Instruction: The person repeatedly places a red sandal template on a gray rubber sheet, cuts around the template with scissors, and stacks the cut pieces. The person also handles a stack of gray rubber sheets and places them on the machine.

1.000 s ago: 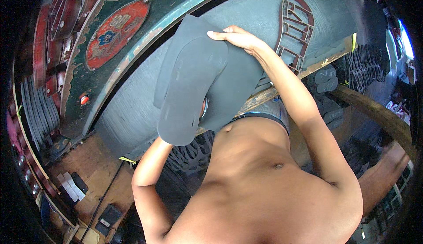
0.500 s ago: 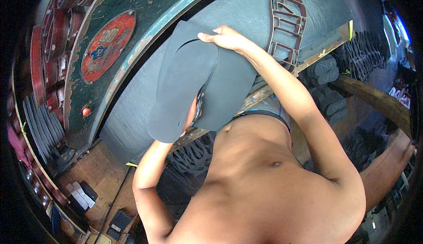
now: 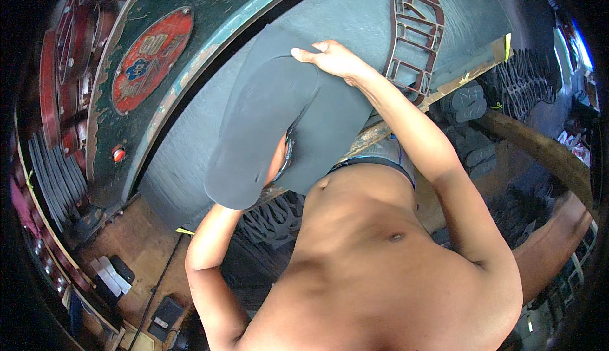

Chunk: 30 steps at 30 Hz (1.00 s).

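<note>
A long grey sole-shaped piece [image 3: 260,123] lies over a grey foam-like sheet [image 3: 333,126], lifted free of it along its right side and lower end. My left hand [image 3: 277,161] is under the piece and mostly hidden, showing through the gap between piece and sheet; it grips the piece from below. At the far end, my right hand [image 3: 327,58] is closed on the sheet's upper edge, its thumb on top beside the piece's rounded tip. To the right, a brown metal sole-shaped cutting die [image 3: 413,40] rests on the grey work surface [image 3: 355,12].
A green machine body [image 3: 209,8] with a red oval plate [image 3: 152,62] rises at the left. Red metal dies [image 3: 51,91] and stacked grey strips [image 3: 54,173] stand beyond it. At right are several cut soles [image 3: 466,100], sheet offcuts [image 3: 523,84] and a wooden beam [image 3: 539,142].
The sole piece's lower end has shifted slightly down and left with my left hand. The dark slit at its far tip has narrowed. My right hand keeps its grip.
</note>
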Motion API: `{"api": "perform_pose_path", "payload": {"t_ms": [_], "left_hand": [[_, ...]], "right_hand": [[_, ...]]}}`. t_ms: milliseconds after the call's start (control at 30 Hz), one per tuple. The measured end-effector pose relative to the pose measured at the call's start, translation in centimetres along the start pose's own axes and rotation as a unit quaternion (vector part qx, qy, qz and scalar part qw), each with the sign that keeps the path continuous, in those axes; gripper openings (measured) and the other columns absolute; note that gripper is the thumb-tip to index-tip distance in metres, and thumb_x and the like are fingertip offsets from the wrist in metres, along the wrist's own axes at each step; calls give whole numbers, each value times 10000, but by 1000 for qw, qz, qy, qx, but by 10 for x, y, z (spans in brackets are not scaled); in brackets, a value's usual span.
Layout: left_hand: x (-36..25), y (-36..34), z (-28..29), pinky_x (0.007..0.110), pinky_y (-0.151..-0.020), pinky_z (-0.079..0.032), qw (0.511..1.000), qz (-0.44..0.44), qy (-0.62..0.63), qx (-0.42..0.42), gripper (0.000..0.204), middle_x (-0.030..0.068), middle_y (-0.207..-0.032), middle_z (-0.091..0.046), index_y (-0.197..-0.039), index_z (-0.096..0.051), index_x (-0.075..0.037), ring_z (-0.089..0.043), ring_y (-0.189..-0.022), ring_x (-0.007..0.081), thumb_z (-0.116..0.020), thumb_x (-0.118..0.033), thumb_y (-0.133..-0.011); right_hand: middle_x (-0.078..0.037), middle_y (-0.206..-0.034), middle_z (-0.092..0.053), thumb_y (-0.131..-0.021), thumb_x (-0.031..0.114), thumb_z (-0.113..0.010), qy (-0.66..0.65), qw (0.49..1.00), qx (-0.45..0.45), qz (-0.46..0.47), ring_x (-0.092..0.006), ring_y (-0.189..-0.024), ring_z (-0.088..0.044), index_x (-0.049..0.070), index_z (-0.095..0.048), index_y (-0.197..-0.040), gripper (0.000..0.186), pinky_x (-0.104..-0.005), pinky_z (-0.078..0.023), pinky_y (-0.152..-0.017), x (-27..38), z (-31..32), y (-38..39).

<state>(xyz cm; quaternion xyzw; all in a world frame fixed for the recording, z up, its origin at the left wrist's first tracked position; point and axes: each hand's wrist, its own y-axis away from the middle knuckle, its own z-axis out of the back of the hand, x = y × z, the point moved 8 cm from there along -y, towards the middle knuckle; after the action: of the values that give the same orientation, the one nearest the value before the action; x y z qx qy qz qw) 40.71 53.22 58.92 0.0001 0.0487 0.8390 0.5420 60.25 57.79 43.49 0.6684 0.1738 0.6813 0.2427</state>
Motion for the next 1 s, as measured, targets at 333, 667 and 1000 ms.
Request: {"api": "perform_pose_path", "payload": {"t_ms": [333, 667, 1000], "left_hand": [[25, 10, -56, 344, -673, -483, 792, 368, 458, 169, 396, 76, -666, -631, -946, -694, -49, -614, -628, 184, -508, -379, -1060], [15, 3, -70, 351, -544, -464, 789, 353, 471, 174, 330, 62, -619, -553, -1283, -609, -21, -557, -521, 188, -650, -142, -979], [-14, 13, -39, 417, -590, -480, 883, 230, 351, 212, 669, 176, -583, -570, -1564, -369, -93, -600, -522, 289, -669, -183, -973]], "right_hand": [[-398, -1377, -528, -828, 590, -783, 4, 999, -32, -1, -429, -1325, -542, -244, -433, -1380, 1060, -410, -430, -1127, -13, -2, -14], [-390, -1364, -544, -807, 606, -793, 10, 999, -40, -11, -428, -1285, -576, -245, -416, -1390, 1098, -433, -445, -1110, -13, 1, -13], [-225, -977, -724, -995, 360, -671, -210, 976, 56, -32, -289, -1056, -674, -93, -510, -1319, 580, -413, -540, -972, -11, -7, -7]]}}
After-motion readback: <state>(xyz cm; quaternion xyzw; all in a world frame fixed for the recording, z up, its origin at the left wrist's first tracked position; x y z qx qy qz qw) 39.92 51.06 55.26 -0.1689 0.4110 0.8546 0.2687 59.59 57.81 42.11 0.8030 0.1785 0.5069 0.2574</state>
